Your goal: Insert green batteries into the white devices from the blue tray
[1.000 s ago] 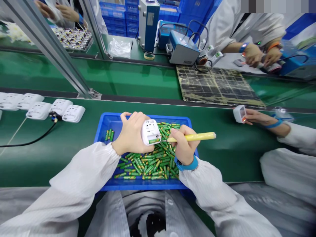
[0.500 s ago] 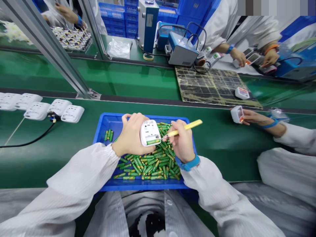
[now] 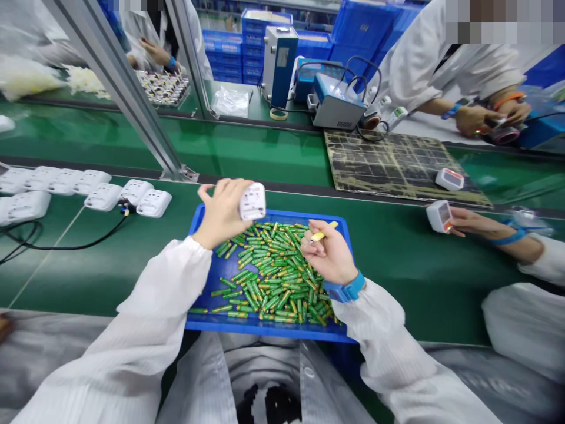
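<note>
In the head view, my left hand (image 3: pixel 223 215) has its grip closed on the edge of a white plastic device (image 3: pixel 253 201), held raised at the far left part of a blue tray (image 3: pixel 273 334), with a marked face showing; the markings are too small to read. My right hand (image 3: pixel 331 256) is over the right side of the same tray, fingers curled and pinching a slim yellow tool (image 3: pixel 324 232) against the thumb; its tip cannot be made out clearly. The tool and the device are apart. A blue wristband (image 3: pixel 346 290) is worn on my right wrist. The tray sits on the green worktop (image 3: pixel 397 265) and contains many loose green batteries (image 3: pixel 282 277) with gold-coloured ends, heaped mainly toward the centre and right, lying at mixed angles. To the left, a group of white socketed units (image 3: pixel 101 196) lies on the worktop, with a black cable (image 3: pixel 83 247) running to a dark plug among them. To the right, a co-worker's hand (image 3: pixel 468 221) holds a white device with a window (image 3: pixel 439 216), an orange glow at its lower edge. Beyond, a dark scored board (image 3: pixel 388 165) carries a second windowed device (image 3: pixel 449 179) near its right end. A blue and grey instrument (image 3: pixel 338 103) stands behind the board, and a clear plastic bag (image 3: pixel 231 102) lies farther left, near a metal post (image 3: pixel 132 112).
</note>
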`<state>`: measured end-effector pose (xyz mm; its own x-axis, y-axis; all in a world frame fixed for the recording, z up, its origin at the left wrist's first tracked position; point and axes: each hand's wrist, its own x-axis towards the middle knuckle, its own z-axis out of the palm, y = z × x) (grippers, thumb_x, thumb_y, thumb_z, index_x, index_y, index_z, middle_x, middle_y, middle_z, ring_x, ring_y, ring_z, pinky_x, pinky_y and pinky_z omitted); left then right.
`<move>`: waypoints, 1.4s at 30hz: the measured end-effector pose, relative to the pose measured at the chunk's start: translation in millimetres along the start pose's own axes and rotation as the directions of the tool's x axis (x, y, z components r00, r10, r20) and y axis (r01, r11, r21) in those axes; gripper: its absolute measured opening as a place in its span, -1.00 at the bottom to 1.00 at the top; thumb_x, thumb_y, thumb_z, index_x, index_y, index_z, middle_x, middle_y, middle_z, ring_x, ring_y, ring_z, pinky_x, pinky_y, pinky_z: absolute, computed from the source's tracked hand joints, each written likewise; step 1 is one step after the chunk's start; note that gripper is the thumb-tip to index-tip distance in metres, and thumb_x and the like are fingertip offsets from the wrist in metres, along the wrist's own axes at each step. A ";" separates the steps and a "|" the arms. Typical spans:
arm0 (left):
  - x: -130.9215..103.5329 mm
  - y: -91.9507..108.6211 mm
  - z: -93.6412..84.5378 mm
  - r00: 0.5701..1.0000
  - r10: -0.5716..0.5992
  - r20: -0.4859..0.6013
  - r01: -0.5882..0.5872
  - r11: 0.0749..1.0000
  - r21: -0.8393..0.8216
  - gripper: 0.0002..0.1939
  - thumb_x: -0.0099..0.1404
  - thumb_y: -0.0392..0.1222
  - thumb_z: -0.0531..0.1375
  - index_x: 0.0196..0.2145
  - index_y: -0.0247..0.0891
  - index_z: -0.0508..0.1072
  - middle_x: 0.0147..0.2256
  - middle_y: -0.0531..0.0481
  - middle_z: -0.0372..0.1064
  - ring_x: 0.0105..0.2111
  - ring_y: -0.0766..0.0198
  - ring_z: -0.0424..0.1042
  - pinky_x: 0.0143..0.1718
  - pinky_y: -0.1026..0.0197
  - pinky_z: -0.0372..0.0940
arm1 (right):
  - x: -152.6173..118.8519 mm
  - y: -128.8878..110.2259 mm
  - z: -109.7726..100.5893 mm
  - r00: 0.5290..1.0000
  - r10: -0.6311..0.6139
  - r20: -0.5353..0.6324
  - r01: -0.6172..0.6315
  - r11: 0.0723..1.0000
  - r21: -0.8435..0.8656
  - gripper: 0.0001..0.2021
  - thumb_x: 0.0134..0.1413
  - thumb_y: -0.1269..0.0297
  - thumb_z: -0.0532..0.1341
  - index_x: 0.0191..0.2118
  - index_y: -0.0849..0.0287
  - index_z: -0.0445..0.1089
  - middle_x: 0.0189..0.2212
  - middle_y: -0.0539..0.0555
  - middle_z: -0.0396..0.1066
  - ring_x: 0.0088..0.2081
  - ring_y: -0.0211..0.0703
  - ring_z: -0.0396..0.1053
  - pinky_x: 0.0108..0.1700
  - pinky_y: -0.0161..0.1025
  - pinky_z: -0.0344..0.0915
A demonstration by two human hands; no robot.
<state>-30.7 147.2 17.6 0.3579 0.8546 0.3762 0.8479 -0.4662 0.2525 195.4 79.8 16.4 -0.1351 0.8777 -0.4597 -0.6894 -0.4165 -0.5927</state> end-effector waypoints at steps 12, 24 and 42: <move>-20.4 -152.3 -38.0 0.860 -0.347 0.374 0.227 0.917 0.328 -0.22 0.04 -0.21 0.31 0.22 -0.15 0.19 0.24 -0.11 0.21 0.22 -0.12 -0.02 0.15 -0.32 -0.09 | -0.9 14.4 1.3 0.989 -0.124 0.086 0.138 0.971 -0.193 -0.66 -0.07 0.28 0.29 -0.71 0.13 0.16 -0.86 -0.17 0.02 -0.76 -0.44 -0.15 -0.65 -0.40 0.11; 6.0 -103.4 -37.7 0.874 -0.227 0.430 0.059 0.927 0.370 -0.46 0.27 -0.16 0.13 0.21 -0.06 0.28 0.32 -0.22 0.04 0.28 -0.29 -0.05 0.11 -0.50 -0.08 | 1.4 18.5 -0.2 0.973 -0.195 0.121 0.221 0.936 -0.272 -0.68 -0.10 0.21 0.34 -0.65 0.10 0.19 -0.87 -0.23 -0.04 -0.76 -0.42 -0.15 -0.65 -0.39 0.13; 23.4 7.7 60.0 0.992 0.087 0.089 -0.095 0.992 0.082 -0.51 0.44 -0.08 -0.11 0.22 -0.24 0.29 0.25 -0.31 0.19 0.23 -0.20 0.09 0.16 -0.36 -0.07 | 7.9 -10.8 -19.9 0.735 -0.678 -0.028 0.583 0.653 -0.484 -0.60 0.01 -0.12 0.30 -0.20 0.09 0.36 -0.47 -0.05 0.45 -0.60 -0.35 0.21 -0.55 -0.37 0.22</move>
<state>7.6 177.3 -25.1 0.4638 0.8277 0.3159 0.8395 -0.5246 0.1418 216.0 86.5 6.1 0.3880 0.9206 0.0452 -0.1845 0.1256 -0.9748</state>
